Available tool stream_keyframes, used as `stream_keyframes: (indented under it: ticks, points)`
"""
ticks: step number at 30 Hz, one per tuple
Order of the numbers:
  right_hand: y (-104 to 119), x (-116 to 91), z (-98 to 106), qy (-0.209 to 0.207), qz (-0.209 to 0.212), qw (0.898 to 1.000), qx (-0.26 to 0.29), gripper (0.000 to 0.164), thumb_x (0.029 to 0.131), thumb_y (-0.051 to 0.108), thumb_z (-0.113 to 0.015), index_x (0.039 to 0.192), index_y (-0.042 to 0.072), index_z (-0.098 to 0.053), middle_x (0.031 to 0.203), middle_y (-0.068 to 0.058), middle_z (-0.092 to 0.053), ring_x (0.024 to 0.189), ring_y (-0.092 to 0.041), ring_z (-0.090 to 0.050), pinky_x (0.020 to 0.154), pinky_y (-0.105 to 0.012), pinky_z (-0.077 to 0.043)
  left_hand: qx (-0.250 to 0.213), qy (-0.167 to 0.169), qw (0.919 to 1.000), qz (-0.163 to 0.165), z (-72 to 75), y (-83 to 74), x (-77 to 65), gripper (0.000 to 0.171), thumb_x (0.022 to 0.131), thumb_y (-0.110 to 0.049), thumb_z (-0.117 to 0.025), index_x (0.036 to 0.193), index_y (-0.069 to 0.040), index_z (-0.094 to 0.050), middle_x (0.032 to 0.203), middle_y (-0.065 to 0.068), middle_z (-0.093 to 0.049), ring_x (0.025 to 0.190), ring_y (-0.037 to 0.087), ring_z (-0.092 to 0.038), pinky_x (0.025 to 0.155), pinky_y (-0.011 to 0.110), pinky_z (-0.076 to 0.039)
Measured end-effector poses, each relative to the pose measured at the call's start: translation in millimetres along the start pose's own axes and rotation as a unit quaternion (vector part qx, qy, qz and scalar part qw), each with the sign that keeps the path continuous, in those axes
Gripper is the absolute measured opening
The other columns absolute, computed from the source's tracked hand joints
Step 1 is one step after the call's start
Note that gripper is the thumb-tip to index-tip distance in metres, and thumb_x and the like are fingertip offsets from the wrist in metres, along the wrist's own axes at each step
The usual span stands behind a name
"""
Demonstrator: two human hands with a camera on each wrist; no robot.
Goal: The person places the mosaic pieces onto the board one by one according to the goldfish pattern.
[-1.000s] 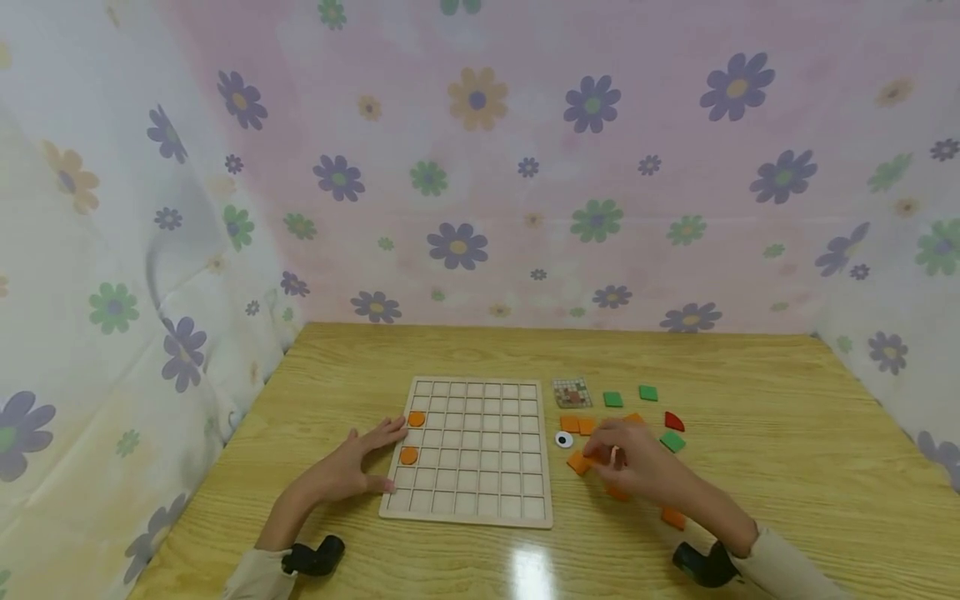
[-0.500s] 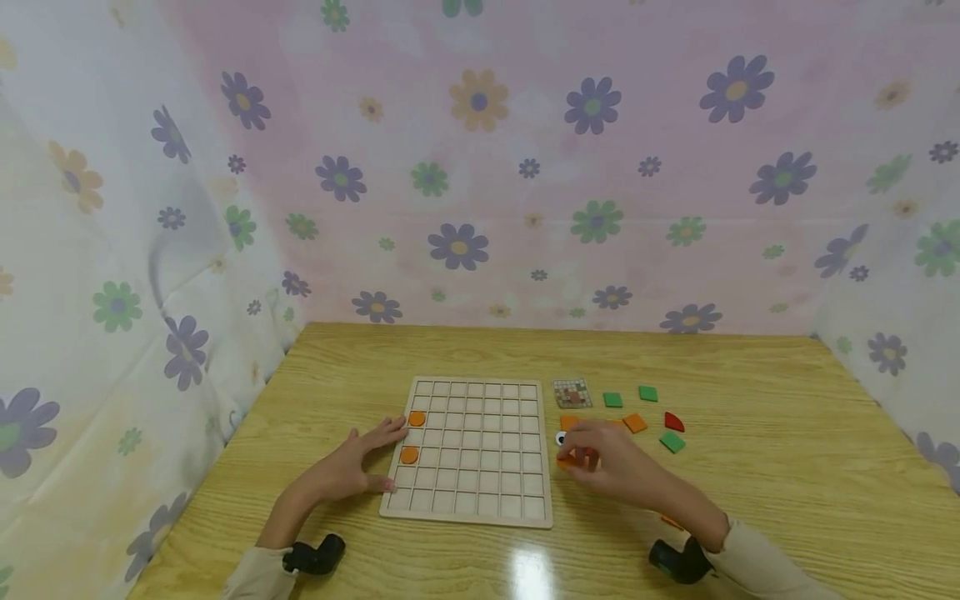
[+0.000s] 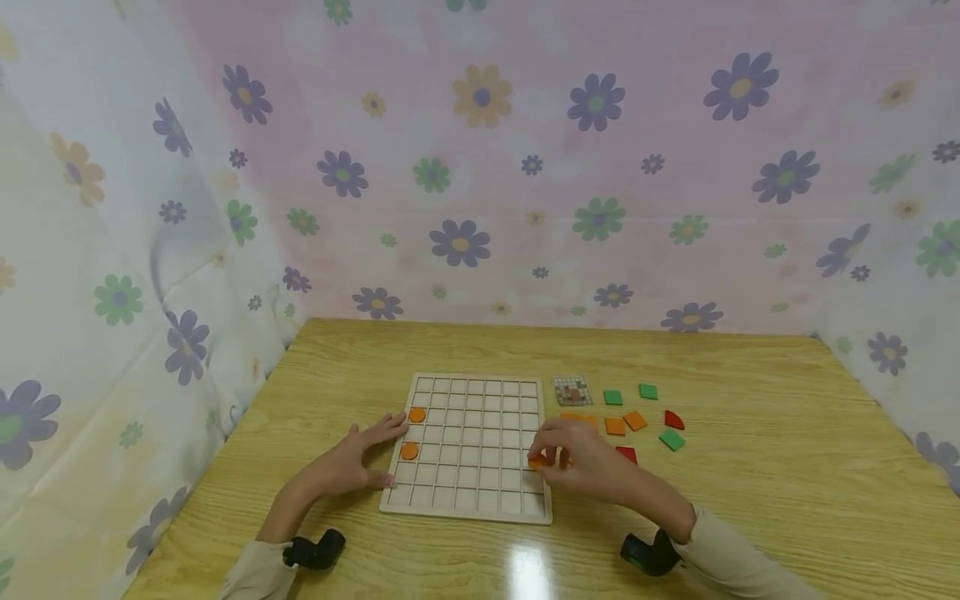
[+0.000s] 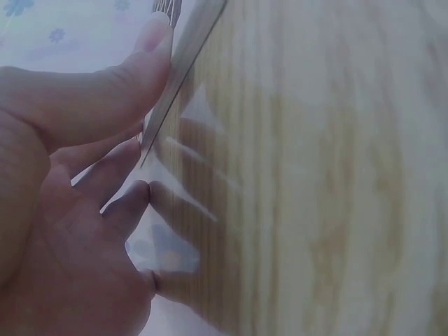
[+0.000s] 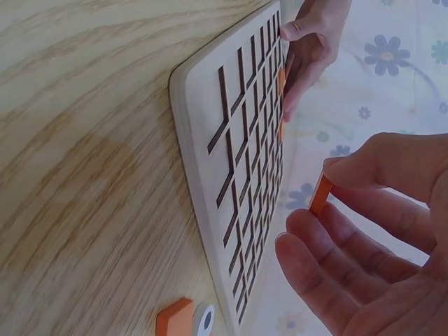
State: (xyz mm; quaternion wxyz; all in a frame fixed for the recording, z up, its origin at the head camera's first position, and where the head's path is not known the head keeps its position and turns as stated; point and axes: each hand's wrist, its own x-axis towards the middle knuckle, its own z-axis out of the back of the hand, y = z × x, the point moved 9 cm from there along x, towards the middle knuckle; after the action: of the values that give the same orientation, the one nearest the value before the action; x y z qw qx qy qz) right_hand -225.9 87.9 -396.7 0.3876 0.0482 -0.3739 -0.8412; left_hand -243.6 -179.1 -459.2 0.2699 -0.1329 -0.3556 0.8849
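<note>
two hands work at a pale wooden grid board [image 3: 467, 479] on the wood-grain table [image 3: 420, 558], both forearms coming in from the near side and angled inward. the left hand [image 3: 352, 462] lies at the board's left side, fingers spread and extended, holding nothing between them; its thumb rests at the board's edge lower down, while the longest fingertips reach the edge higher up. in the left wrist view the thumb sits against the board's edge and some fingertips meet their own reflections on the tabletop. the right hand [image 3: 581, 457] is over the board's right edge, wrist bent so the fingers point left. its thumb and fingertips pinch a small orange tile [image 5: 320, 196], which the right wrist view shows held on edge, above the board and apart from it; the remaining fingers are loosely bent beneath.

two orange discs [image 3: 408, 451] sit in the board's leftmost column, one cell between them, near the left fingers. beyond the right hand lie more orange tiles [image 3: 615, 426], partly hidden by it, and a red piece [image 3: 626, 455] just beside its wrist. further off are a red quarter-round [image 3: 674, 419], three green squares [image 3: 672, 440] and a patterned card [image 3: 573, 391]. an eye piece [image 5: 204, 319] lies beside an orange square [image 5: 175, 318] near the board's edge.
</note>
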Motion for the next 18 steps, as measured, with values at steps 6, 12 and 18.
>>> stream_keyframes:
  ticks: [6,12,18]
  points:
    - [7.2,7.4,-8.6,0.015,0.012,1.0,0.011,0.014,0.083,0.001,-0.065,0.093,0.008,-0.07,0.089,0.001,-0.059,0.073,-0.008,-0.054,0.059,-0.02,-0.052,0.002,0.0,1.0,0.002,-0.4,-0.6,-0.8,0.081,0.081,-0.027,-0.074,0.147,-0.004,-0.033,0.154,0.016,-0.021,0.141,0.038,-0.011,0.104,0.068,0.008]
    - [15.3,18.0,-16.5,0.008,0.032,0.999,0.008,0.01,0.083,0.002,-0.067,0.091,0.007,-0.071,0.088,0.001,-0.06,0.07,-0.01,-0.054,0.058,-0.019,-0.051,0.003,-0.003,1.0,0.003,-0.4,-0.8,-2.2,0.081,0.081,-0.027,-0.075,0.147,-0.004,-0.034,0.154,0.016,-0.022,0.141,0.038,-0.012,0.104,0.069,0.007]
    - [21.8,29.1,-27.4,0.015,0.048,0.999,0.006,0.007,0.084,0.004,-0.068,0.09,0.006,-0.071,0.089,0.0,-0.061,0.07,-0.008,-0.056,0.058,-0.016,-0.051,0.004,-0.004,1.0,-0.001,0.1,-1.9,-0.3,0.081,0.081,-0.028,-0.075,0.147,-0.005,-0.034,0.154,0.015,-0.021,0.141,0.038,-0.012,0.104,0.069,0.007]
